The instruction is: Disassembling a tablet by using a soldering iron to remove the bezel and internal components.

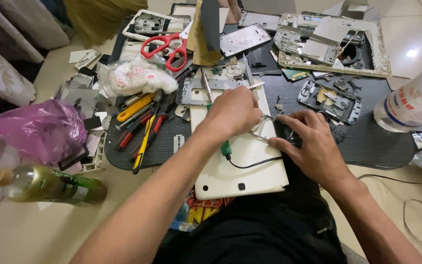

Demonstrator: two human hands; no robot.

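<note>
White tablet (240, 168), back side up, lies on the near edge of the dark worktop (367, 142), just in front of the person's lap. The left hand (234, 113) is closed around a slim green-handled tool (226, 148) with a black cable (255, 162) trailing from it, pressing down at the tablet's right edge. The right hand (313, 144) pinches thin metal tweezers (269, 119) at the same spot. The shell looks whole and closed, so the work seems early. Stripped frames and plates (333, 46), red scissors (167, 49) and screwdrivers (140, 129) lie scattered behind.
</note>
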